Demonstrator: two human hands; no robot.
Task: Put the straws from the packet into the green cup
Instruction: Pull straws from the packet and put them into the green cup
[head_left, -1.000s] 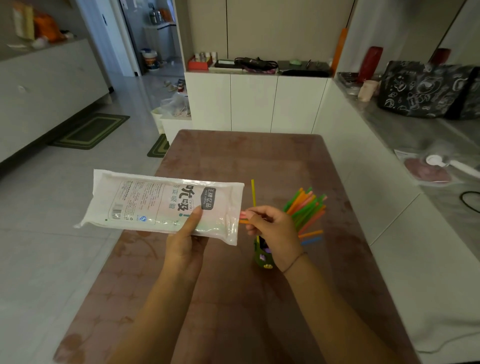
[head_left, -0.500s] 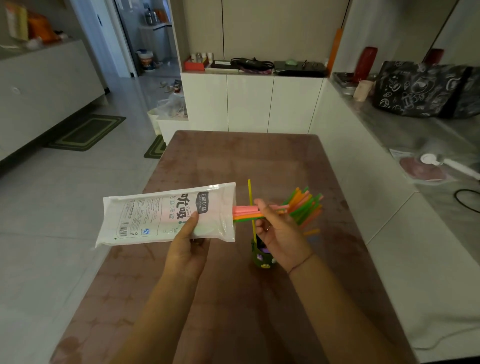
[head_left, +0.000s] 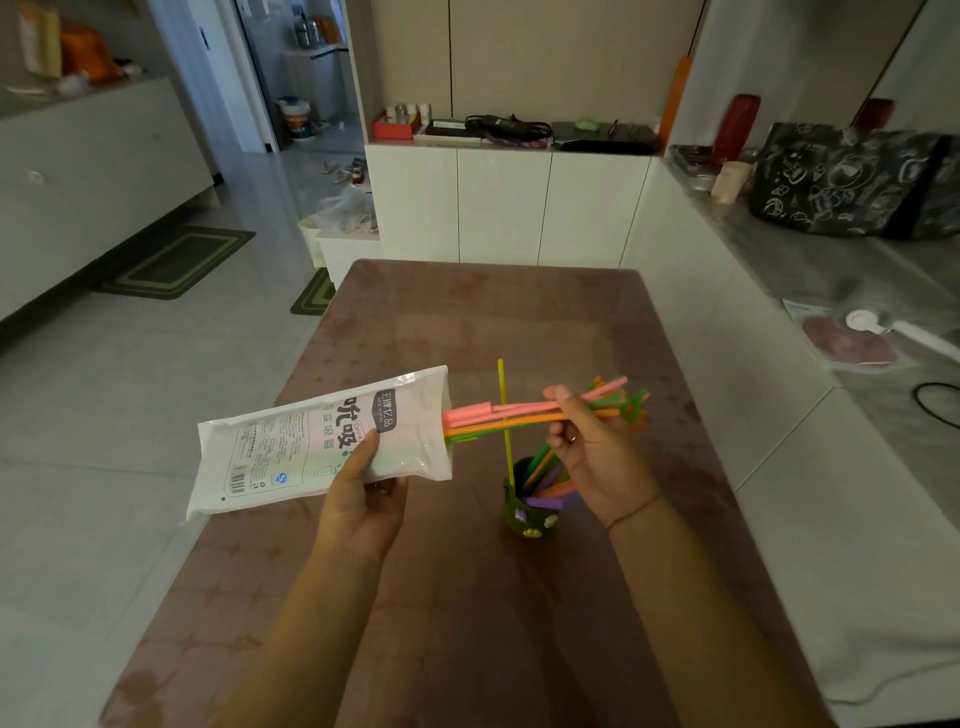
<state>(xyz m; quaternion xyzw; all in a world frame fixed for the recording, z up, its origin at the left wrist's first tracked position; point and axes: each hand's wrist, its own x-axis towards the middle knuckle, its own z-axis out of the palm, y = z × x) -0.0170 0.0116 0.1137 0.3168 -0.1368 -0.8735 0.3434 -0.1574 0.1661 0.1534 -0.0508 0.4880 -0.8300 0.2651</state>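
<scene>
Nearest the camera, two forearms rise from the bottom edge over the brown desk (head_left: 467, 597). The left hand (head_left: 363, 499), centre-left, has its grip clamped on the white packet (head_left: 317, 441), whose long axis runs left to right with its open mouth facing right. Just right of centre, the right hand (head_left: 592, 457) pinches a bundle of straws (head_left: 509, 413), pink, orange and green, lying almost level, their left ends at the packet's mouth. The green cup (head_left: 527, 514) stands directly below and slightly left of that hand, already holding straws that lean up and right, one yellow straw (head_left: 503, 410) upright. The bundle probably needs tipping upright to drop in.
</scene>
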